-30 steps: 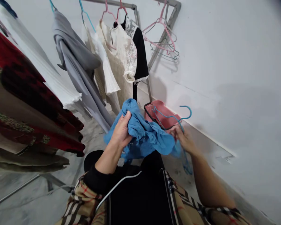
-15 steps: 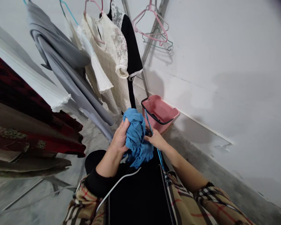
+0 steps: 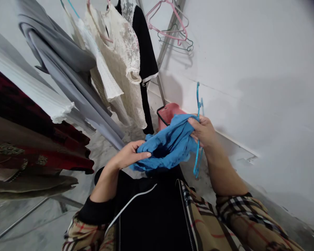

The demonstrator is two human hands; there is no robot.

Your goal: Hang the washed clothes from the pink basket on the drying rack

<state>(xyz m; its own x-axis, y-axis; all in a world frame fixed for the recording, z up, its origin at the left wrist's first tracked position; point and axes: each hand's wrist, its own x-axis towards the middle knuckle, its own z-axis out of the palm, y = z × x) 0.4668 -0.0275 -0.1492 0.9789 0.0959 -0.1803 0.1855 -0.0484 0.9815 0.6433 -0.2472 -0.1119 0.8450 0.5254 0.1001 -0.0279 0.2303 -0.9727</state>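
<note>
A crumpled blue garment (image 3: 167,146) is stretched between my two hands in front of my body. My left hand (image 3: 129,155) pinches its lower left edge. My right hand (image 3: 204,130) grips the garment's upper right edge together with a thin blue wire hanger (image 3: 198,139), which stands nearly upright with its hook above my fingers. Both hands are closed. A pink laundry basket (image 3: 167,113) sits on the floor just behind the garment.
A clothes rack on the left carries a grey top (image 3: 65,69), a cream lace top (image 3: 122,59), a black garment (image 3: 145,52) and red and brown clothes (image 3: 28,132). Empty pink and green hangers (image 3: 172,33) hang at its far end. A white wall (image 3: 251,87) runs along the right.
The bunched garment has been pulled open between my hands. My right hand rose to the right with the hanger, which now stands upright. My left hand dropped lower.
</note>
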